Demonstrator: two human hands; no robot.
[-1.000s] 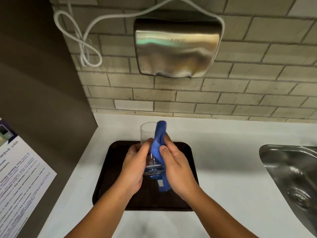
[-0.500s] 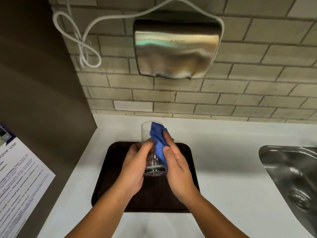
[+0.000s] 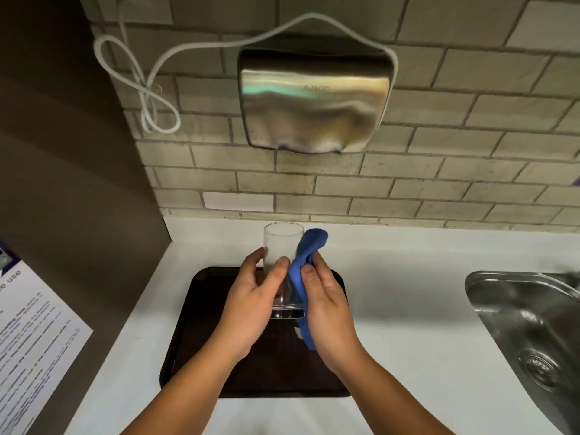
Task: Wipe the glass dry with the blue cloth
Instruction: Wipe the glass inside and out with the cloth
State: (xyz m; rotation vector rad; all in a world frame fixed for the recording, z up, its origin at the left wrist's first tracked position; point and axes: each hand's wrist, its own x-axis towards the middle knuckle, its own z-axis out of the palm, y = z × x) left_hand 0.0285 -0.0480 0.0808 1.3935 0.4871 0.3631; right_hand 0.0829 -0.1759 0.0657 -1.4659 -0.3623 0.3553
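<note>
A clear drinking glass [image 3: 282, 243] is held above the dark tray [image 3: 194, 324], tilted with its mouth pointing away from me. My left hand [image 3: 251, 306] grips it around the middle and lower wall. The blue cloth [image 3: 306, 255] runs along the glass's right side, from near the rim down past the base. My right hand [image 3: 329, 309] presses the cloth against the glass, thumb and fingers pinching the fabric. A tail of cloth hangs below the base.
A steel hand dryer [image 3: 314, 98] with a looped white cable [image 3: 150, 98] hangs on the tiled wall. A steel sink [image 3: 527, 324] lies at the right. A dark side panel with a printed notice [image 3: 28, 334] stands at the left. White counter [image 3: 408, 293] surrounds the tray.
The cloth has slid from over the glass's mouth to its right outer wall. The rim now shows uncovered, and my right hand has shifted slightly right.
</note>
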